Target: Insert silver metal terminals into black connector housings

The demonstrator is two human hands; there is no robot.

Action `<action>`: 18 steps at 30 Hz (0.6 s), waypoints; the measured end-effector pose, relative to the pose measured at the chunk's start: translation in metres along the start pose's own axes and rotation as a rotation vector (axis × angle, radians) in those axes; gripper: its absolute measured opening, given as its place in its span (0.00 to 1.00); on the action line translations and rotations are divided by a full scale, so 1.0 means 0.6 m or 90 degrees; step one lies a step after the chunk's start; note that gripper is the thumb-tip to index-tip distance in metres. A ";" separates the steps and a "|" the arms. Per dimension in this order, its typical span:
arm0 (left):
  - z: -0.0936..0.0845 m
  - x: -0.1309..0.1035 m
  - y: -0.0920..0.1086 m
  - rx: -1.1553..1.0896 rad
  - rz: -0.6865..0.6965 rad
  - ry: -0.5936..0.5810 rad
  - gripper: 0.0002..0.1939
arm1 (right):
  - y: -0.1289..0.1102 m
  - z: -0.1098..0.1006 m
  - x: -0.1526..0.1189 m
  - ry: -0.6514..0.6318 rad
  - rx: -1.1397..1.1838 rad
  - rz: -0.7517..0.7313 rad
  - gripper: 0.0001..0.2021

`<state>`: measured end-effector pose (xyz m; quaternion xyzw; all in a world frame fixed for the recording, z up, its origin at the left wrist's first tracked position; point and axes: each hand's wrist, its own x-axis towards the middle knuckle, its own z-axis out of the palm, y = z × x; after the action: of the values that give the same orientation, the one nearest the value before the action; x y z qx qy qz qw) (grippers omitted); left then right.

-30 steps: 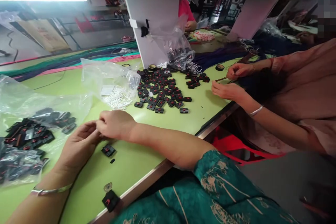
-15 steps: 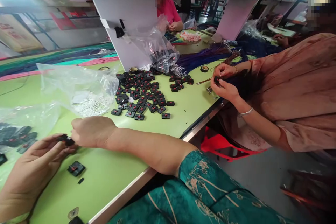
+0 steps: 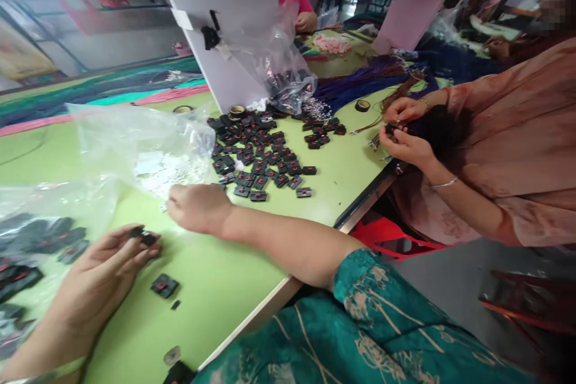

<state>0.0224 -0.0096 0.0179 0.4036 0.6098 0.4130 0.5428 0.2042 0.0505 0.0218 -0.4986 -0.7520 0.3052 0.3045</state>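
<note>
Between the thumb and fingers of my left hand (image 3: 105, 267) is a small black plastic connector housing (image 3: 143, 235), held just over the green table. My right hand (image 3: 200, 209) is closed, knuckles up, beside a heap of tiny white plastic pieces (image 3: 157, 173) at a clear bag (image 3: 101, 135); its fingertips are hidden, so whatever they hold cannot be made out. One black housing with a red part (image 3: 164, 285) lies below my hands, near a tiny black piece (image 3: 176, 305). Beyond my right hand spreads a pile of black-and-red housings (image 3: 261, 159).
A second clear bag (image 3: 58, 234) with black housings lies at the left. Tape rolls (image 3: 236, 111) and bundled wires (image 3: 148, 96) are farther back, by an upright panel (image 3: 234, 30). At the right, a co-worker's hands (image 3: 405, 132) hold a dark part.
My right hand has moved away from the housing in my left hand, to the white pieces. The left hand keeps its hold. The whole view has shifted slightly.
</note>
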 end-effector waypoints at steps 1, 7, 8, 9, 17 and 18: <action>0.004 0.004 0.004 -0.054 -0.033 -0.005 0.23 | 0.004 -0.006 0.001 0.007 -0.053 -0.026 0.09; 0.017 0.046 -0.002 -0.246 0.026 -0.070 0.20 | 0.030 -0.058 0.016 0.170 0.033 -0.018 0.08; 0.018 0.050 -0.005 -0.257 0.034 -0.086 0.19 | 0.032 -0.063 0.018 0.198 0.087 -0.007 0.07; 0.017 0.052 -0.008 -0.268 0.042 -0.096 0.19 | 0.032 -0.065 0.018 0.210 0.137 0.021 0.06; 0.013 0.054 -0.019 -0.352 0.040 -0.184 0.22 | -0.005 0.022 0.002 -0.028 0.245 0.111 0.04; 0.013 0.056 -0.020 -0.362 0.043 -0.186 0.22 | -0.009 0.030 0.001 -0.037 0.236 0.110 0.04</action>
<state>0.0268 0.0186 -0.0049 0.3109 0.3719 0.5220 0.7018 0.1873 0.0467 0.0146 -0.4877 -0.6460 0.4776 0.3417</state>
